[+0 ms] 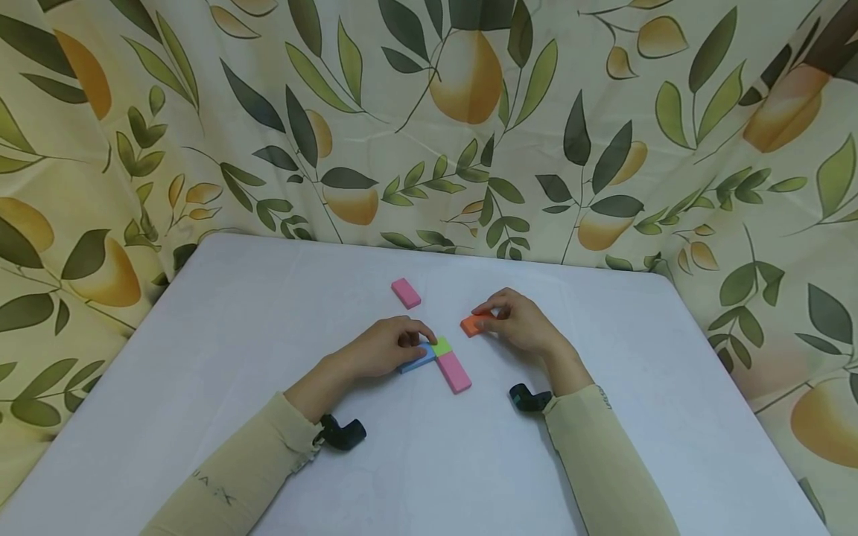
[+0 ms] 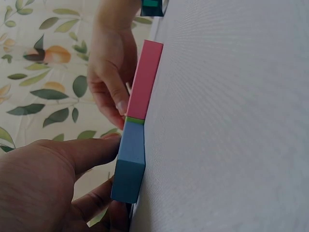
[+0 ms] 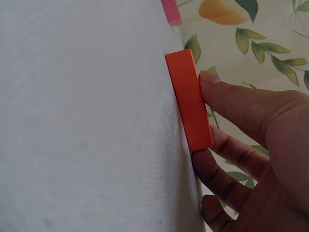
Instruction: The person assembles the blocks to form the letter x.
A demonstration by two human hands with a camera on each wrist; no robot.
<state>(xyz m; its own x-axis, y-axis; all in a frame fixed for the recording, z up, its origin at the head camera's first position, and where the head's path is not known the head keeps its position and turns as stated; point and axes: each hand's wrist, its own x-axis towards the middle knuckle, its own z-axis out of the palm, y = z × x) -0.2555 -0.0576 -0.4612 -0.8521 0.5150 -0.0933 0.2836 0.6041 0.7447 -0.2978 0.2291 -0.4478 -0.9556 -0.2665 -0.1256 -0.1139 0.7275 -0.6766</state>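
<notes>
On the white table, a blue block (image 1: pixel 417 359) and a pink block (image 1: pixel 455 374) meet at a small green block (image 1: pixel 442 345), forming an angled shape. My left hand (image 1: pixel 385 348) grips the blue block, its thumb on the block and a finger reaching the green one. The left wrist view shows the blue block (image 2: pixel 129 169) end-on beside the thumb, with only a sliver of green (image 2: pixel 134 120) showing. To the right, apart from that shape, my right hand (image 1: pixel 519 320) pinches an orange block (image 1: pixel 473 324). This orange block (image 3: pixel 189 101) appears resting on the table in the right wrist view.
A second pink block (image 1: pixel 406 293) lies alone farther back on the table (image 1: pixel 268 298). Behind the table's far edge hangs a curtain (image 1: pixel 429 201) printed with fruit and leaves. A small black camera (image 1: pixel 342 433) is on the left wrist, another (image 1: pixel 529 398) on the right.
</notes>
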